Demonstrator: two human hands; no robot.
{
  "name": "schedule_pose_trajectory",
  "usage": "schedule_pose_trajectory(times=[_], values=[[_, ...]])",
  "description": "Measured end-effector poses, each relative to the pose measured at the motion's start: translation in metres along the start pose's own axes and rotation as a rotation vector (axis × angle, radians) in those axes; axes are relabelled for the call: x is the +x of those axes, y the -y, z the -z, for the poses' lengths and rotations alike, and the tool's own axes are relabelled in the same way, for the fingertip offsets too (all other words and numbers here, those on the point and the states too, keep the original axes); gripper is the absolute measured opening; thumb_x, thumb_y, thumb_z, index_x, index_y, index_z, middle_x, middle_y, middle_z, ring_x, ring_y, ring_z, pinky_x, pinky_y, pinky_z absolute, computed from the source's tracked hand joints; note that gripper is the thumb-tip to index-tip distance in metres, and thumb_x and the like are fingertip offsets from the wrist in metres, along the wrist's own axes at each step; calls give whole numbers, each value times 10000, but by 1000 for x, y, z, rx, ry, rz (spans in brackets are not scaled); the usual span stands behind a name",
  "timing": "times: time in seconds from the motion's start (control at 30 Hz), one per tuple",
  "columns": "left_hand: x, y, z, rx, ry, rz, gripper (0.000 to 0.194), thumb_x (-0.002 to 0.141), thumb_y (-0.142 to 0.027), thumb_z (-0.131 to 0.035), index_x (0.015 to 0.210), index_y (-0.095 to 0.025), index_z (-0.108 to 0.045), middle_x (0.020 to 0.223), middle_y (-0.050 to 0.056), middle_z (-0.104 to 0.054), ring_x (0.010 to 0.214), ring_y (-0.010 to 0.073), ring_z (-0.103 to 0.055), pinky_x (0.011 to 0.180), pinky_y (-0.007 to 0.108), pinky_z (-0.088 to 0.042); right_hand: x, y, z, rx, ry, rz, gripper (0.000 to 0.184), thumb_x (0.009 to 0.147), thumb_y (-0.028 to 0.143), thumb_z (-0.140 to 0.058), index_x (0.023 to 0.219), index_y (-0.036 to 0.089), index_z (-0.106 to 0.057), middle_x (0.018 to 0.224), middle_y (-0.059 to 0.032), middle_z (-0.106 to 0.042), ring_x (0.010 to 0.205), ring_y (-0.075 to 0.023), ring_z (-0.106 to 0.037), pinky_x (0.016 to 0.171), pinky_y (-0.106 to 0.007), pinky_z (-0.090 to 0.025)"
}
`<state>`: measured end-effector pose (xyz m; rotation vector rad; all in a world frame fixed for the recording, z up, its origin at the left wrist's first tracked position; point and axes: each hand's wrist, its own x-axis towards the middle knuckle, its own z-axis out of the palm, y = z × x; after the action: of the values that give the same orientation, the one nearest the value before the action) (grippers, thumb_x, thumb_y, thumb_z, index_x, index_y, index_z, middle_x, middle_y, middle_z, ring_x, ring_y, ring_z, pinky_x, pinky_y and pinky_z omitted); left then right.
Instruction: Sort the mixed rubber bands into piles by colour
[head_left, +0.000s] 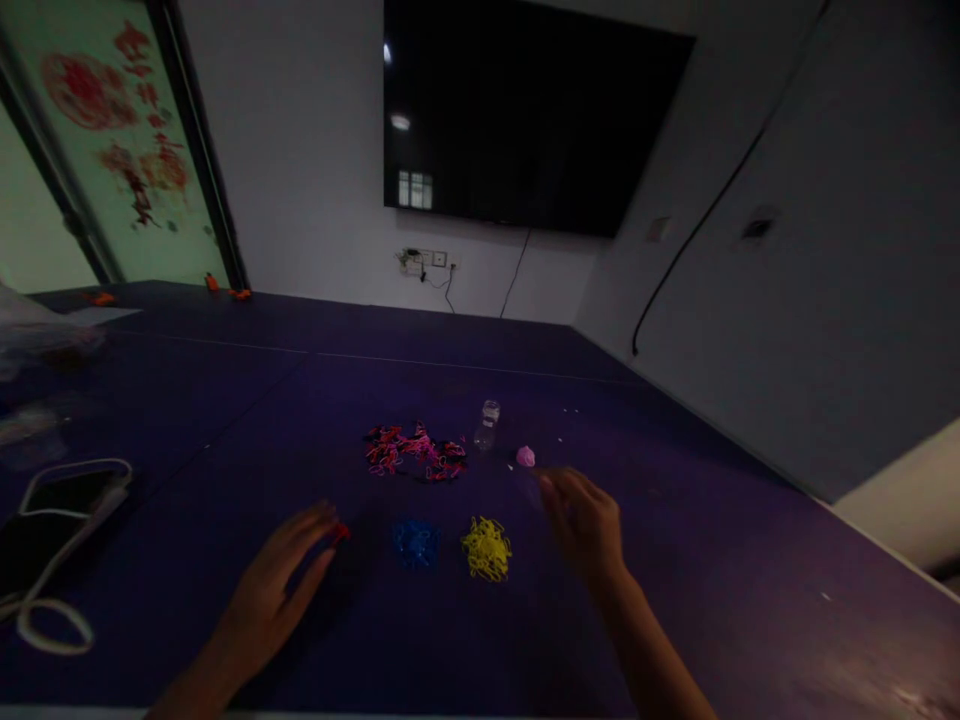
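My left hand (281, 575) is low over the purple table, thumb apart from the stretched fingers. Just beyond its fingertips is a small red bit (341, 533), perhaps rubber bands. On the right, my right hand (585, 520) has its fingers pinched; a faint, see-through shape shows by the fingertips, too blurred to name. Between the hands lie a blue pile of rubber bands (417, 543) and a yellow pile of rubber bands (487, 549). Farther back spreads a mixed red, pink and black heap of bands (414, 452). A small clear bottle (487, 425) and a pink lump (526, 457) are beside it.
A dark device with a white cable (71, 505) lies at the left edge, below clear plastic wrapping (34, 335). Small white scraps dot the purple table (675, 560). Orange items (238, 295) sit at the far left edge. A wall screen (532, 110) hangs behind.
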<state>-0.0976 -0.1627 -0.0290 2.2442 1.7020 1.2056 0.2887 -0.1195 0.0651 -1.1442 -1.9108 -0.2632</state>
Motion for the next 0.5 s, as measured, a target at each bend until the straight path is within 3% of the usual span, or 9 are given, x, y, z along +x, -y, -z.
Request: schedule_pose_trajectory(times=[0.13, 0.27, 0.4, 0.5], values=[[48, 10, -26, 62, 198, -70, 501, 880, -463, -395, 1315, -221, -446, 1374, 57, -457, 1291, 244, -370, 1045, 436, -359, 42, 3, -51, 62, 299, -197, 241, 883, 239, -451, 861, 183, -685, 876, -52, -683, 808, -156, -615, 739, -225, -423], [47, 24, -37, 10, 294, -27, 471, 882, -457, -395, 1272, -216, -504, 1330, 69, -499, 1231, 236, -453, 1026, 427, -375, 54, -2, -99, 118, 604, -246, 275, 810, 119, -457, 904, 174, -709, 846, -49, -701, 772, -156, -621, 670, -197, -400], [34, 21, -39, -119, 293, 11, 423, 882, -460, -393, 1198, -246, -577, 1229, 48, -595, 1127, 232, -558, 988, 411, -425, 48, -8, -136, 28, 732, -279, 287, 703, 66, -503, 857, 167, -724, 813, -35, -701, 768, -152, -612, 650, -184, -384], [46, 12, -36, -210, 237, 67, 441, 882, -494, -365, 1106, -231, -639, 1155, 52, -645, 1077, 241, -594, 956, 411, -453, 50, -12, -155, -11, 743, -292, 265, 640, 54, -544, 800, 154, -730, 769, -38, -700, 759, -157, -618, 614, -180, -375]])
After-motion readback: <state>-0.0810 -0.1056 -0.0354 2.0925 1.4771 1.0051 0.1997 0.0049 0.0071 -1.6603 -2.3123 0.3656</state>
